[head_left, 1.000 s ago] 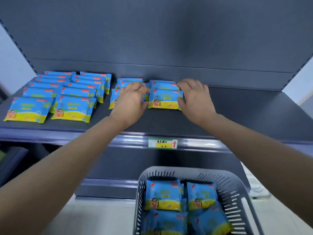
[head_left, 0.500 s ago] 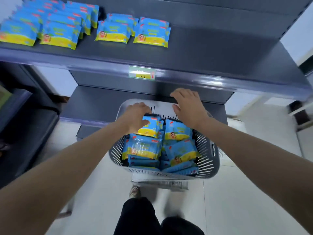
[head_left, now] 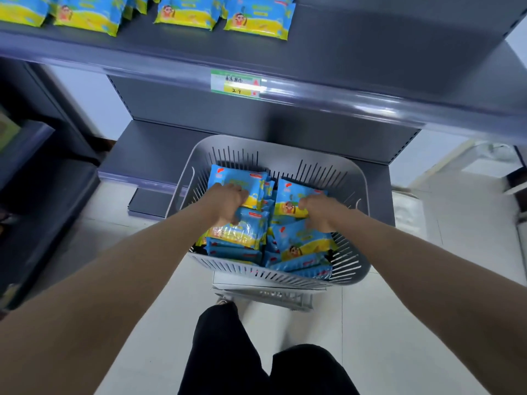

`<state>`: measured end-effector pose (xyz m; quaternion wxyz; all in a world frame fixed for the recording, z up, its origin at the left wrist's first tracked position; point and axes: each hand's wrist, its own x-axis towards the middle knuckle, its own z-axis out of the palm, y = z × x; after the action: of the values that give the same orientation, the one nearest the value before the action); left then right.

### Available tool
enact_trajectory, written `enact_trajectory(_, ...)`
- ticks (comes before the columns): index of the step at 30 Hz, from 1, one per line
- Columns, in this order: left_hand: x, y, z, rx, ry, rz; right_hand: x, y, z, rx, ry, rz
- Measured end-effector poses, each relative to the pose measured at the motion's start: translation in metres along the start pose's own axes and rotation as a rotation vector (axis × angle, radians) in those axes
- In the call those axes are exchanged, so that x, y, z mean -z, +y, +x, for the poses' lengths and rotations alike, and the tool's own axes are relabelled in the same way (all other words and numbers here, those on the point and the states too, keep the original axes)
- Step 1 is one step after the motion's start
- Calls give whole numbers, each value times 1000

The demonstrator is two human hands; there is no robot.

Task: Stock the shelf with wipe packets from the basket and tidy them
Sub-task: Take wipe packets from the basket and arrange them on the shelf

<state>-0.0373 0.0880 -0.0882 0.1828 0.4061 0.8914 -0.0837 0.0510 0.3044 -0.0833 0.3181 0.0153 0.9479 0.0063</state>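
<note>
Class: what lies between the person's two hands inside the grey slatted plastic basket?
Head view: blue-and-yellow wipe packets fill the gap between the left hand and right hand, each gripping one.

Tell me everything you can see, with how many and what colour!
Shelf: two levels, dark grey, ahead.
Price label: one, green and yellow, on the upper level's front edge.
Shelf packets: at least four, blue and yellow, on the upper level, cut off by the frame's top.
Basket: one, grey, slotted, before the lower level.
Basket packets: a heaped pile, too overlapped to count, blue and yellow, inside it.
Legs: two, black trousers, bottom.
Left hand: gripping one basket packet.
Right hand: gripping another.
</note>
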Motion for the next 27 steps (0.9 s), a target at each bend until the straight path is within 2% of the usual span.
enact_trajectory(2, -2, -1, 0, -36, 0, -1, -8, 0, 5, -2, -88, -39)
enact_trajectory(5, -6, -2, -2, -66, -7, 20, -14, 1, 9, -20, -131, -82)
enact_trajectory(10, -9, 2, -2, -25, -50, 103, -23, 5, 9, -74, -210, -105)
enact_trajectory(15, 14, 5, -9, 48, -193, -208, -5, 6, 3, -6, -205, -78)
enact_trajectory(18, 52, 3, -14, 60, -135, -306, 37, 6, -9, 36, -67, -31)
enact_trajectory(27, 205, -49, -23, 61, 239, -332, 207, 6, -51, 28, 534, 189)
